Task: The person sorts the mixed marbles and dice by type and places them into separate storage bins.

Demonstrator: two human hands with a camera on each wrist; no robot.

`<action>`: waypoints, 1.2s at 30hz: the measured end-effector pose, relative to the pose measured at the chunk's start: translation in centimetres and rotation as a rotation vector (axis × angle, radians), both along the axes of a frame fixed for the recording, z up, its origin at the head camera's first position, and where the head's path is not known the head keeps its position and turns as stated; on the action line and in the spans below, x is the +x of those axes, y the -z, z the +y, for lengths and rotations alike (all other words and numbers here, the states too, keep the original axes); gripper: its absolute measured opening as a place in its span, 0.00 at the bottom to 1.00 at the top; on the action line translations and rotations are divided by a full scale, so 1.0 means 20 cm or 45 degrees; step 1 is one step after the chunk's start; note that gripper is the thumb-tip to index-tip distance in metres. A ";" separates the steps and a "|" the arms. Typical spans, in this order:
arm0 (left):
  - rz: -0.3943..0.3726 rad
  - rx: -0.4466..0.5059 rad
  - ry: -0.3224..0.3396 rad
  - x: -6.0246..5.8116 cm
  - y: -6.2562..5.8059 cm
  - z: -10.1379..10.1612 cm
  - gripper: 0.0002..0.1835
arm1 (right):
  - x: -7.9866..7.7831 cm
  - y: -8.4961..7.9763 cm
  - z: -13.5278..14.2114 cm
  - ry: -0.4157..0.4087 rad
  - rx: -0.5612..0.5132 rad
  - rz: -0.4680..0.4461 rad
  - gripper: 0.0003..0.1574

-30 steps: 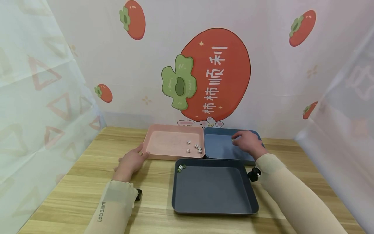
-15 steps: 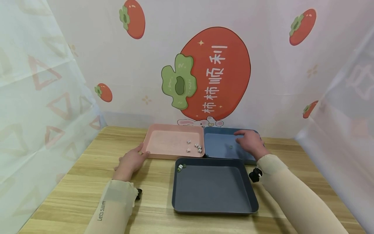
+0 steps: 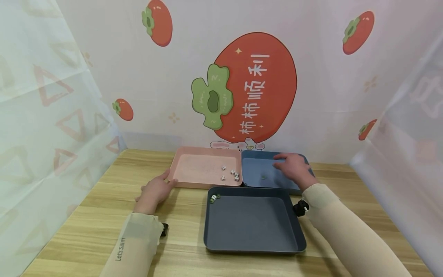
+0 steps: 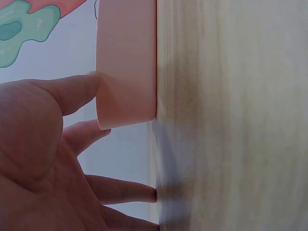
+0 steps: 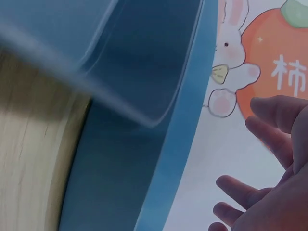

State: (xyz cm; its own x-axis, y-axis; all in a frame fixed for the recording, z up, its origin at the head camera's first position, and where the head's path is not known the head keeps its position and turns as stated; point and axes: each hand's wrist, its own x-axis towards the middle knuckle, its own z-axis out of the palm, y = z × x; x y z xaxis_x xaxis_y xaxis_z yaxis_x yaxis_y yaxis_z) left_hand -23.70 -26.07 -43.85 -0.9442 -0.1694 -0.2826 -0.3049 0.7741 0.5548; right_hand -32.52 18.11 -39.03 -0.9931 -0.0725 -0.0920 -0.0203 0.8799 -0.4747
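In the head view my left hand (image 3: 155, 193) is at the near left corner of a pink tray (image 3: 204, 186). The left wrist view has its thumb and index finger touching the tray's corner, fairly straight, the others spread toward the table. Several white dice (image 3: 223, 178) lie in the tray's right part. Over a blue tray (image 3: 254, 184) hovers my right hand (image 3: 294, 169), its fingers apart and holding nothing. A small greenish die (image 3: 263, 177) lies in that tray, below and left of the fingertips.
Nearest me, a dark grey tray (image 3: 254, 252) stands in front of the other two on the wooden table (image 3: 183, 250). A white die (image 3: 214, 197) and small green dice (image 3: 212, 201) sit in its far left corner. A printed curtain (image 3: 322, 96) rises behind the trays.
The right hand has let go of the greenish die over the blue tray. The die has moved left and toward me along the tray floor. My left hand has stayed put.
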 end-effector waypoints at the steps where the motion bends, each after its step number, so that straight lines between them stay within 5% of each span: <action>1: 0.000 -0.002 0.000 0.00 0.00 0.00 0.39 | 0.00 0.00 -0.01 -0.002 -0.008 -0.001 0.26; 9: -0.006 0.013 0.000 0.00 0.00 0.00 0.39 | 0.04 -0.02 -0.11 -0.038 -0.067 0.016 0.28; 17: -0.009 0.002 0.000 0.01 0.00 0.00 0.40 | 0.12 -0.05 -0.27 -0.116 -0.336 -0.034 0.35; 25: -0.008 -0.003 -0.002 0.01 0.00 0.00 0.40 | 0.22 -0.03 -0.45 -0.248 -0.313 0.033 0.36; 36: -0.008 0.006 -0.004 0.00 0.01 0.00 0.40 | 0.30 0.07 -0.59 -0.449 -0.214 0.067 0.22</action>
State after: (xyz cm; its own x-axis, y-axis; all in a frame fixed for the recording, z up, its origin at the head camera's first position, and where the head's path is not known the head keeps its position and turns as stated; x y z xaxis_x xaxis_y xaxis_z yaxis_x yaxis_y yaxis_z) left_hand -23.62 -26.15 -44.02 -0.9420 -0.1707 -0.2891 -0.3105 0.7704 0.5569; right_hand -26.57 6.24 -40.40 -0.9075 -0.4201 0.0008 -0.3360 0.7248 -0.6015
